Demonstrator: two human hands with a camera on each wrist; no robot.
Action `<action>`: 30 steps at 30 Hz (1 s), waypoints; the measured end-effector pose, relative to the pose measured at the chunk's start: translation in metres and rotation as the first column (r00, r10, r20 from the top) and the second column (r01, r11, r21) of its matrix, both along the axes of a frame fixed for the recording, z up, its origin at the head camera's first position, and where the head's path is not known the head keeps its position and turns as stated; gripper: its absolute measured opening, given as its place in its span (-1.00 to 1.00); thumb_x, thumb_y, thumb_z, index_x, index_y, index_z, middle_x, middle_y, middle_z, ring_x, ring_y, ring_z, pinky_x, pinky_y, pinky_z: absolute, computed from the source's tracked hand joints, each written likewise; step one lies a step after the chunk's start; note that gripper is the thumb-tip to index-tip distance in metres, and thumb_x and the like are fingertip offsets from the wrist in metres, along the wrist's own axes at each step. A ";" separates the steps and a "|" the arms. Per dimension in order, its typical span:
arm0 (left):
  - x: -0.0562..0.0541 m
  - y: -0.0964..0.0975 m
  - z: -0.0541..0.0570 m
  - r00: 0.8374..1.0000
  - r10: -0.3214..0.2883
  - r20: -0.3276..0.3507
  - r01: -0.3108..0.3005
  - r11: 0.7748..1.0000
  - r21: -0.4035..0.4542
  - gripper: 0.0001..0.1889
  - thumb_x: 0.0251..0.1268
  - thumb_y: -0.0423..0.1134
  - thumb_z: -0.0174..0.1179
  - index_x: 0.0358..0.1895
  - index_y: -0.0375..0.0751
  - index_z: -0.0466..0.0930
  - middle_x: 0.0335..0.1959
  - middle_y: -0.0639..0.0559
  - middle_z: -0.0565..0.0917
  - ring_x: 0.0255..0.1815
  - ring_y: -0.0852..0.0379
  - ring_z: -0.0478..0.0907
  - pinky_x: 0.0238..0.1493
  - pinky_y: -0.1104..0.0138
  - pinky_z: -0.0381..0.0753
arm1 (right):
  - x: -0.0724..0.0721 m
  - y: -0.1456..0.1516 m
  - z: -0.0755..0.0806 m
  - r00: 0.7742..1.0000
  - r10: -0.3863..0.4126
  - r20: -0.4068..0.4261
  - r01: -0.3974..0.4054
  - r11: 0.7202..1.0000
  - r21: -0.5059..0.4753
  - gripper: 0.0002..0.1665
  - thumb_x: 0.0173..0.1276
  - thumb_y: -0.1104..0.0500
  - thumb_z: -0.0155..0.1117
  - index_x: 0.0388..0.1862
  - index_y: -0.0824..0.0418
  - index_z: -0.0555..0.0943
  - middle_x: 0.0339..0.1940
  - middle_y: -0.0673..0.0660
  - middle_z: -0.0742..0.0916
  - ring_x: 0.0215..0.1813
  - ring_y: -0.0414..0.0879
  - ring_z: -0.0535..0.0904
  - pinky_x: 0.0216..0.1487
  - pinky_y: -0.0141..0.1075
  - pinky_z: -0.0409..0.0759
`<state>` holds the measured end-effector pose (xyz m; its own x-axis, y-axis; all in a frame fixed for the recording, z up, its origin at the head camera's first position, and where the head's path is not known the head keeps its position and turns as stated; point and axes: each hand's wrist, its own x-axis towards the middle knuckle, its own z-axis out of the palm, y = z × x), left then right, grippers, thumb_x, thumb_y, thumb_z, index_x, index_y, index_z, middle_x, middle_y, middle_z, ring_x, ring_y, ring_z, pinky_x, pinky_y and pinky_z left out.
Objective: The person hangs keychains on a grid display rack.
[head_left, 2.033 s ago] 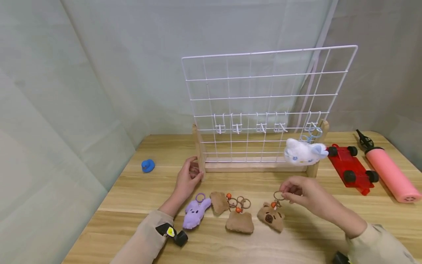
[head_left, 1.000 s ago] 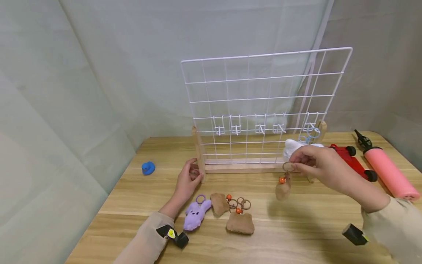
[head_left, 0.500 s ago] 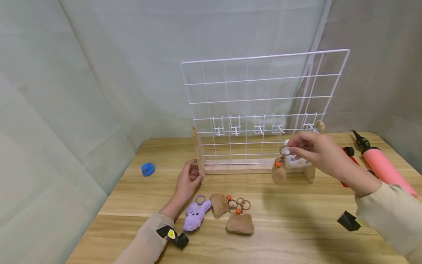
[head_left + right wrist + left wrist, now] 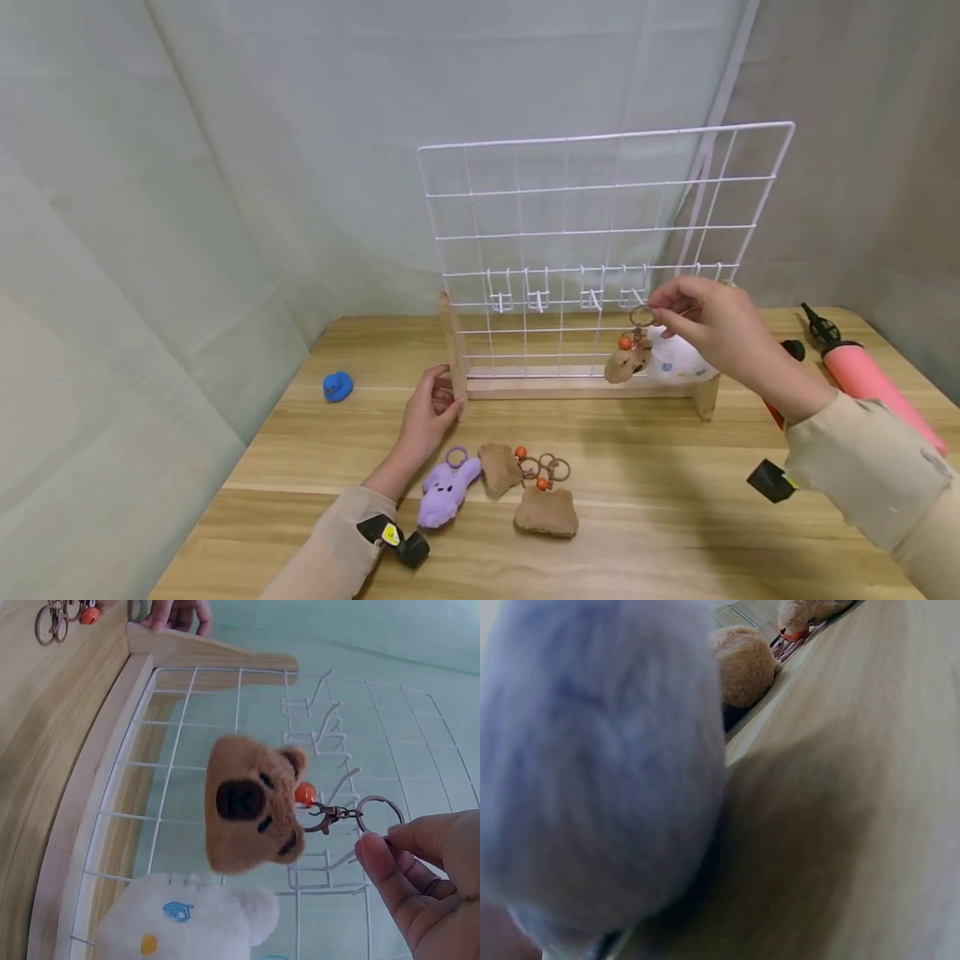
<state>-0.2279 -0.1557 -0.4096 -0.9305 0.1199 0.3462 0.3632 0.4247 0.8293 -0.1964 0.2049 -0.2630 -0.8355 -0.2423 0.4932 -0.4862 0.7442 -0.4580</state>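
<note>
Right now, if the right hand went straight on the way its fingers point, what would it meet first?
Most likely the white hook just ahead on the wire grid, with the pinched ring leading the right hand; the depth between is hard to judge.

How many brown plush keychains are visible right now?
3. One brown keychain hangs from the right hand; a second keychain and a third keychain lie on the table, right of the purple plush. None seems hidden.
</note>
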 end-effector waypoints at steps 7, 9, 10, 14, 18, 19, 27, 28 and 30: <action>-0.016 -0.005 -0.024 1.000 0.013 0.017 -0.013 1.000 0.017 -0.40 0.11 -0.61 0.20 0.27 -0.47 0.24 -0.08 -0.41 0.57 -0.19 -0.14 0.57 -0.23 0.40 0.67 | -0.007 0.001 0.002 0.999 -0.035 0.039 0.034 0.999 0.025 -0.85 0.36 0.27 0.21 -0.14 0.30 0.62 -0.33 0.20 0.75 -0.45 -0.32 0.61 -0.39 -0.54 0.51; -0.019 -0.007 -0.029 1.000 0.012 0.013 -0.013 1.000 0.025 -0.39 0.11 -0.60 0.21 0.28 -0.44 0.25 -0.07 -0.39 0.57 -0.19 -0.11 0.58 -0.23 0.43 0.66 | -0.008 0.001 0.001 0.998 -0.045 0.050 0.044 0.998 0.039 -0.85 0.37 0.27 0.21 -0.14 0.30 0.62 -0.34 0.20 0.75 -0.44 -0.25 0.62 -0.39 -0.52 0.51; -0.020 -0.007 -0.031 1.000 0.010 0.008 -0.010 1.000 0.030 -0.39 0.11 -0.59 0.22 0.28 -0.43 0.26 -0.07 -0.38 0.58 -0.19 -0.09 0.58 -0.23 0.44 0.66 | -0.009 0.001 0.001 0.997 -0.051 0.051 0.048 0.998 0.044 -0.86 0.37 0.28 0.21 -0.15 0.31 0.62 -0.34 0.20 0.75 -0.43 -0.21 0.63 -0.40 -0.51 0.50; -0.022 -0.009 -0.034 1.000 0.002 -0.007 -0.001 0.999 0.041 -0.40 0.11 -0.57 0.23 0.27 -0.40 0.28 -0.08 -0.35 0.59 -0.22 -0.04 0.57 -0.25 0.48 0.65 | -0.013 -0.001 0.000 0.996 -0.057 0.064 0.054 0.997 0.047 -0.87 0.35 0.32 0.20 -0.16 0.33 0.61 -0.35 0.22 0.74 -0.38 -0.10 0.66 -0.40 -0.50 0.52; -0.021 -0.009 -0.033 1.000 0.004 -0.015 -0.003 0.999 0.041 -0.40 0.11 -0.58 0.23 0.26 -0.40 0.28 -0.10 -0.35 0.59 -0.23 -0.03 0.57 -0.27 0.48 0.65 | -0.015 -0.003 -0.001 0.994 -0.064 0.083 0.060 0.997 0.054 -0.87 0.35 0.34 0.19 -0.15 0.34 0.61 -0.33 0.24 0.75 -0.37 -0.05 0.69 -0.32 -0.31 0.65; -0.020 -0.008 -0.033 1.000 0.005 -0.017 -0.005 0.999 0.040 -0.40 0.11 -0.58 0.23 0.27 -0.40 0.28 -0.09 -0.35 0.59 -0.23 -0.02 0.57 -0.27 0.48 0.65 | -0.016 -0.003 -0.001 0.994 -0.066 0.088 0.061 0.997 0.057 -0.86 0.35 0.34 0.19 -0.14 0.34 0.60 -0.33 0.24 0.75 -0.36 -0.03 0.69 -0.29 -0.23 0.67; -0.014 -0.006 -0.023 1.000 0.000 -0.004 0.000 1.000 0.021 -0.41 0.12 -0.61 0.20 0.26 -0.47 0.26 -0.10 -0.40 0.58 -0.21 -0.11 0.58 -0.25 0.41 0.67 | -0.019 -0.005 -0.002 0.987 -0.070 0.144 0.065 0.997 0.043 -0.83 0.36 0.34 0.18 -0.11 0.37 0.58 -0.27 0.29 0.75 -0.26 0.07 0.71 -0.18 -0.06 0.69; -0.017 -0.007 -0.027 1.000 0.001 -0.010 0.000 1.000 0.023 -0.41 0.12 -0.60 0.21 0.26 -0.45 0.26 -0.10 -0.38 0.58 -0.22 -0.08 0.58 -0.25 0.43 0.67 | -0.019 -0.005 -0.002 0.987 -0.071 0.144 0.066 0.997 0.043 -0.83 0.36 0.34 0.18 -0.11 0.37 0.58 -0.27 0.28 0.75 -0.26 0.07 0.71 -0.18 -0.06 0.69; -0.020 -0.008 -0.033 1.000 0.001 -0.021 0.000 1.000 0.031 -0.41 0.12 -0.58 0.22 0.27 -0.41 0.27 -0.10 -0.35 0.59 -0.23 -0.05 0.58 -0.26 0.47 0.66 | -0.019 -0.005 -0.003 0.987 -0.072 0.144 0.067 0.997 0.041 -0.84 0.35 0.34 0.17 -0.12 0.36 0.58 -0.27 0.28 0.75 -0.26 0.08 0.71 -0.19 -0.07 0.69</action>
<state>-0.2482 -0.1641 -0.4425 -0.9230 0.1081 0.3693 0.3805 0.3990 0.8343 -0.2157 0.1999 -0.2660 -0.9131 -0.1960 0.3574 -0.3627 0.7911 -0.4927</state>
